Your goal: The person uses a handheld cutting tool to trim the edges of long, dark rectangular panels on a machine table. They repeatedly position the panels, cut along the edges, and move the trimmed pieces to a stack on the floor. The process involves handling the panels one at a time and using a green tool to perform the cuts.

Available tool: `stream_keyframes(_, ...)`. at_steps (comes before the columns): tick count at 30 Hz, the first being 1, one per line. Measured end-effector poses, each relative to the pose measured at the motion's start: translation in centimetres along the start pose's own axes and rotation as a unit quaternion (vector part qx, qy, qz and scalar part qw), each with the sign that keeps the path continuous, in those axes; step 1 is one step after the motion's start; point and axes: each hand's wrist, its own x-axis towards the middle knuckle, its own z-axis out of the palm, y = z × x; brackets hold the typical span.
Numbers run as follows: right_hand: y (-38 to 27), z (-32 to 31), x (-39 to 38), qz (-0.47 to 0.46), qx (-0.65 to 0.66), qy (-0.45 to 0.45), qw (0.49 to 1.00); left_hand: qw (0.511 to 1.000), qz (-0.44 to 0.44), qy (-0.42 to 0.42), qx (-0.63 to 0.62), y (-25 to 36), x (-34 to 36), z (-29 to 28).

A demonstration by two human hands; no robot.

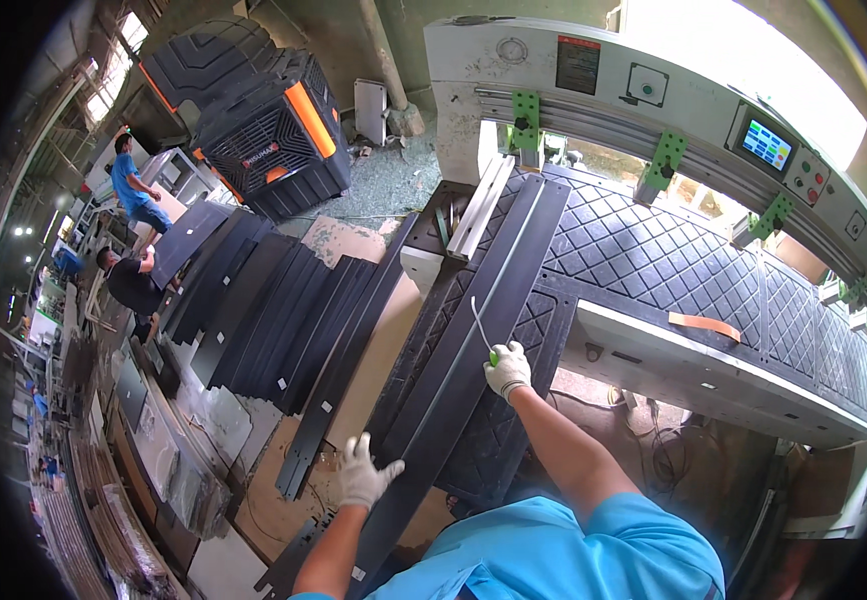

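A long dark board (440,440) with a pale lengthwise line lies slanting across the machine bed in front of me. My right hand (506,372), in a white glove, is closed round a small green object (494,356) over the board's right side. From that grip a thin, curved white strip (477,318) reaches up across the board; the fingers partly hide how the two meet. At the board's left edge, lower down, is my gloved left hand (364,472), its fingers spread and nothing in them. I cannot tell whether it touches the board.
A machine beam (593,75) with green clamps and a control screen (765,144) spans the far right, above the ribbed black bed (643,230). An orange-brown strip (703,325) lies there. Dark panels (288,320) are laid out left; two people work beyond, near a large black-orange fan (268,140).
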Motion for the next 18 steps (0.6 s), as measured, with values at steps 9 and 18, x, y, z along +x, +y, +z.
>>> stream_keyframes(9,0.8,0.4,2.2,0.003,-0.006,-0.055,0.998,0.950,-0.258,-0.165,-0.056,-12.4,-11.7,5.5)
stream_keyframes(18,1.6,-1.7,5.9,0.009,0.166,-0.109,0.980,0.949,-0.259,-0.160,-0.081,-9.3,-10.0,6.2)
